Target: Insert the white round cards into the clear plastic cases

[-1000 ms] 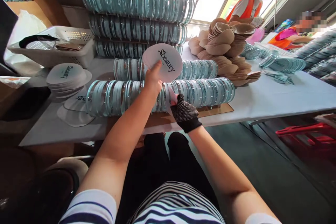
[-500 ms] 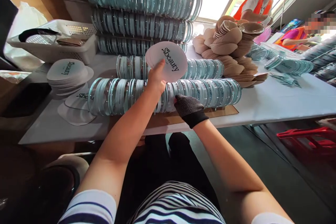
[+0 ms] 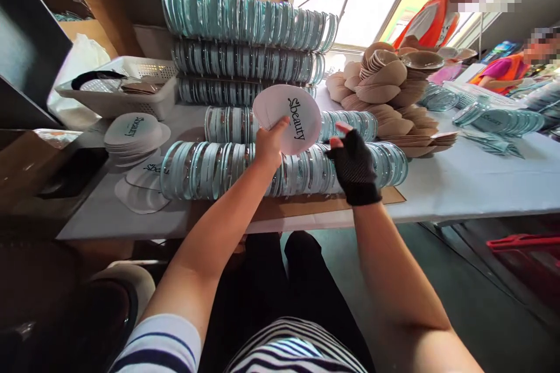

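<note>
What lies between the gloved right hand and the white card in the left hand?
Head view: a small gap, with the front row of clear round cases behind it, separates right hand from white card.

left hand [image 3: 269, 148] grips printed card [image 3: 287, 118] | gloved right hand [image 3: 353, 164] open beside it

Striped short sleeves, black trousers, a dotted black glove on the right hand [image 3: 353, 164]

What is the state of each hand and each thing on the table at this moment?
Left hand: bare, pinching the card's lower edge.
Round white card: held up, print facing the camera.
Right hand: gloved, fingers apart, holding nothing.
Front row of clear cases: standing on edge, packed together.
White card pile: stacked flat.
Beige pads: heaped loosely.
White basket: holding flat things.
</note>
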Demonstrator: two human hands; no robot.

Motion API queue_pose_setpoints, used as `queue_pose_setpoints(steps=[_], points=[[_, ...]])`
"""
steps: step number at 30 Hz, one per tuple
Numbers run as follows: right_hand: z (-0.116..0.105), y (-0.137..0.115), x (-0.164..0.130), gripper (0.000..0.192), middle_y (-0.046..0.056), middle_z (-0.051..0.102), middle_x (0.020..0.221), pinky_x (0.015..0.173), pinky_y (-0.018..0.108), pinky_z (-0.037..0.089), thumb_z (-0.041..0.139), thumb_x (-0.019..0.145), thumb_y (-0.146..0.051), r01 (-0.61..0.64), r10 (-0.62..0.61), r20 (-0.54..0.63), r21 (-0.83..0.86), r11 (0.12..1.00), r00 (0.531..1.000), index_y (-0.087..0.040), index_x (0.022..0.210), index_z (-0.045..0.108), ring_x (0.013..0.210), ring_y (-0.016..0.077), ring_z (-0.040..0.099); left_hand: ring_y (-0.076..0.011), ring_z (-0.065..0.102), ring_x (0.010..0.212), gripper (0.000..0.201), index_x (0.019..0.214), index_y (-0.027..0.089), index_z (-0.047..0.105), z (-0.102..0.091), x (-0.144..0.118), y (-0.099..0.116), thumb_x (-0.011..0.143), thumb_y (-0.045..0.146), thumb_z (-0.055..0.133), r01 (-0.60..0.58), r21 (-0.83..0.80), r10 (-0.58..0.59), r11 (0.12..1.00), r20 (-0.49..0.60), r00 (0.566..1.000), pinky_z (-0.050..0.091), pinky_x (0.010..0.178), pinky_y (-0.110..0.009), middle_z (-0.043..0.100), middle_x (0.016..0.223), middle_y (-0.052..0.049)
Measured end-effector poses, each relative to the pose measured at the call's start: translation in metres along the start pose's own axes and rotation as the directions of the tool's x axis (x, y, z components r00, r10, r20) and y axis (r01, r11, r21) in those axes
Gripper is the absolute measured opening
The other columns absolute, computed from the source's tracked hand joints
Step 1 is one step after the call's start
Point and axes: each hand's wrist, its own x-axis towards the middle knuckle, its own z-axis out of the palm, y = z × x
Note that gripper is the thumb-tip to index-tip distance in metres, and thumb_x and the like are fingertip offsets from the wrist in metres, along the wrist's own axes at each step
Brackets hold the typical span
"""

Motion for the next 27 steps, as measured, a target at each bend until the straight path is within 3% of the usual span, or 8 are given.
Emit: queue_pose_setpoints(steps=[3, 7, 9, 12, 15, 18, 21, 27], points=[[0.003, -0.012, 0.01, 0.056, 0.016, 0.059, 0.133, 0.093, 0.041, 0.051, 0.047, 0.089, -0.042, 0.08, -0.083, -0.065, -0.05, 0.996, 0.994, -0.016, 0.139, 0.045, 0.115, 0.0248, 0.06, -0.0254, 0.068, 0.097, 0.024, 0.088, 0.02, 0.069, 0.005, -0.014, 0.004, 0.066, 0.021, 0.079, -0.04, -0.006, 0.039, 0.999, -0.026, 0.999, 0.054, 0.088, -0.042, 0.074, 0.09, -0.004], [0.027, -0.037, -0.007, 0.05, 0.015, 0.054, 0.139, 0.103, 0.04, 0.045, 0.043, 0.09, -0.033, 0.27, -0.277, -0.054, -0.111, 0.956, 0.959, -0.016, 0.136, 0.05, 0.127, 0.0238, 0.051, -0.0237, 0.069, 0.093, 0.012, 0.084, 0.019, 0.069, 0.008, -0.037, 0.013, 0.073, 0.02, 0.073, -0.038, 0.015, 0.039, 0.999, -0.045, 0.998, 0.055, 0.087, -0.04, 0.074, 0.089, -0.004], [0.032, -0.044, -0.008, 0.044, 0.015, 0.063, 0.125, 0.095, 0.037, 0.05, 0.04, 0.09, -0.031, 0.205, -0.207, -0.059, -0.041, 0.978, 0.977, -0.015, 0.128, 0.056, 0.113, 0.0228, 0.06, -0.0221, 0.069, 0.095, 0.007, 0.082, 0.019, 0.068, 0.006, -0.043, 0.018, 0.076, 0.021, 0.07, -0.026, 0.018, 0.026, 1.0, -0.006, 1.0, 0.055, 0.089, -0.038, 0.074, 0.092, -0.003], [0.018, -0.042, -0.006, 0.035, 0.015, 0.07, 0.101, 0.081, 0.038, 0.054, 0.044, 0.088, -0.034, -0.074, 0.08, -0.193, 0.039, 0.997, 0.978, -0.012, 0.107, 0.064, 0.088, 0.0232, 0.065, -0.0219, 0.067, 0.105, 0.012, 0.09, 0.02, 0.069, -0.003, -0.037, 0.031, 0.079, 0.023, 0.068, -0.015, -0.025, 0.016, 1.0, 0.074, 0.997, 0.053, 0.095, -0.039, 0.074, 0.103, -0.004], [-0.009, -0.039, -0.034, 0.038, 0.017, 0.07, 0.099, 0.075, 0.039, 0.054, 0.046, 0.088, -0.041, -0.098, 0.081, -0.285, -0.047, 0.994, 0.955, -0.013, 0.106, 0.064, 0.081, 0.0239, 0.064, -0.0227, 0.065, 0.11, 0.022, 0.098, 0.021, 0.067, -0.018, -0.013, 0.046, 0.076, 0.024, 0.072, -0.071, -0.06, 0.072, 0.996, 0.02, 0.997, 0.051, 0.099, -0.042, 0.072, 0.11, -0.006], [-0.023, -0.048, -0.09, 0.05, 0.015, 0.072, 0.093, 0.059, 0.035, 0.053, 0.039, 0.093, -0.041, 0.033, -0.051, -0.07, -0.234, 0.972, 0.996, -0.015, 0.132, 0.055, 0.066, 0.022, 0.064, -0.0241, 0.064, 0.111, 0.031, 0.1, 0.021, 0.067, -0.035, 0.016, 0.054, 0.071, 0.023, 0.076, -0.091, -0.026, 0.09, 0.995, -0.052, 0.995, 0.051, 0.098, -0.043, 0.072, 0.112, -0.007], [-0.017, -0.064, -0.133, 0.051, 0.01, 0.07, 0.072, 0.047, 0.03, 0.046, 0.033, 0.095, -0.036, 0.147, -0.104, 0.134, -0.364, 0.92, 0.985, -0.017, 0.14, 0.049, 0.049, 0.0193, 0.058, -0.0244, 0.063, 0.112, 0.039, 0.102, 0.022, 0.067, -0.048, 0.031, 0.053, 0.066, 0.026, 0.081, -0.085, 0.015, 0.086, 0.996, -0.076, 0.993, 0.052, 0.096, -0.04, 0.072, 0.112, -0.007], [0.034, -0.083, -0.113, 0.055, 0.006, 0.067, 0.064, 0.052, 0.028, 0.045, 0.037, 0.094, -0.029, 0.181, -0.061, 0.241, -0.515, 0.838, 0.969, -0.02, 0.148, 0.039, 0.052, 0.0197, 0.061, -0.0282, 0.06, 0.117, 0.046, 0.107, 0.021, 0.067, -0.058, 0.031, 0.046, 0.065, 0.032, 0.083, -0.104, 0.013, 0.104, 0.995, -0.032, 0.994, 0.051, 0.097, -0.044, 0.072, 0.11, -0.007]])
